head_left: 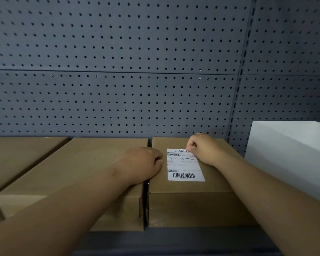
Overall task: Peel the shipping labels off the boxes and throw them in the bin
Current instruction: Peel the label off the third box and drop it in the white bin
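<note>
Three brown cardboard boxes stand side by side on a dark shelf. The right box carries a white shipping label with barcodes, lying flat on its top. My right hand rests on the label's far right corner, fingers curled and pinching at its edge. My left hand lies with curled fingers across the gap between the middle box and the right box, pressing on the right box's left edge beside the label. No label shows on the middle box or the left box. No bin is in view.
A grey pegboard wall rises right behind the boxes. A white box stands at the right, close to the labelled box. The shelf's dark front edge runs below the boxes.
</note>
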The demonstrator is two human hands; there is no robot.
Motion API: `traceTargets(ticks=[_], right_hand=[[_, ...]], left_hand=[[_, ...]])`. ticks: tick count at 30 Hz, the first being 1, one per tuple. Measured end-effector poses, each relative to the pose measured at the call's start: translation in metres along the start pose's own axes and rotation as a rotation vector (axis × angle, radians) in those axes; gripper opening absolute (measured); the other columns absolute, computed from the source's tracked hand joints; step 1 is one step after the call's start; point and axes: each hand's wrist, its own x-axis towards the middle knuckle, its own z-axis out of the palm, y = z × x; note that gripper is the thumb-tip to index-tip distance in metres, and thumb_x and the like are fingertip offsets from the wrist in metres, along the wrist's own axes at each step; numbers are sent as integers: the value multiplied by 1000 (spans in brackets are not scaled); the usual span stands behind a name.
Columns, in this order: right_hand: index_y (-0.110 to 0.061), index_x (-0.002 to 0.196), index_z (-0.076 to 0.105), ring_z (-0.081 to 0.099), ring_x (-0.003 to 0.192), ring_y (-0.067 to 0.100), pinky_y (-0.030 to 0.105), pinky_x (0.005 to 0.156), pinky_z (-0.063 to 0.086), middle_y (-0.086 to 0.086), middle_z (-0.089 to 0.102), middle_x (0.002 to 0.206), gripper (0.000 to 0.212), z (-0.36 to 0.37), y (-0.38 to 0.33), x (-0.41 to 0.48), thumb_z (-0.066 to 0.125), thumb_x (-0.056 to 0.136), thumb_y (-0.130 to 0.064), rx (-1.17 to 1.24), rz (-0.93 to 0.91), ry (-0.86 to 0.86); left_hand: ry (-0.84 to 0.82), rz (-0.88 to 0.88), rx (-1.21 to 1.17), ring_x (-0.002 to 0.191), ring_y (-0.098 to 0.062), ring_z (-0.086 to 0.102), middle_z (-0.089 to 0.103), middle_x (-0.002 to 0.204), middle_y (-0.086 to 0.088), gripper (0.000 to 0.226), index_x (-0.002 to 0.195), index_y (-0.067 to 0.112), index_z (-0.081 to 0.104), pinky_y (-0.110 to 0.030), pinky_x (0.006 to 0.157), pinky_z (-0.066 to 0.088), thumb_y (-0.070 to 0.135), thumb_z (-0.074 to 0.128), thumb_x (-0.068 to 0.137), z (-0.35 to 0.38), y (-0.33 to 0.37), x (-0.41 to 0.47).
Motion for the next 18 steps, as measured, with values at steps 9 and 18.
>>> traceTargets(ticks=[9, 18], right_hand=[[-21, 98, 64, 41, 69, -10, 10, 55, 26, -17, 50, 84, 14, -13, -1, -11, 51, 96, -26, 119, 15, -25], [-33, 75, 57, 48, 73, -6, 18, 56, 29, -18, 57, 80, 19, -13, 0, -10, 56, 93, -26, 292, 54, -37]], left_hand=[[-5, -10, 5, 107, -20, 58, 64, 121, 0, 36, 116, 21, 59, -37, 89, 50, 37, 37, 94, 0, 0, 0], [7, -7, 9, 107, -18, 59, 63, 122, 1, 36, 118, 22, 58, -36, 88, 51, 39, 37, 94, -1, -1, -1]])
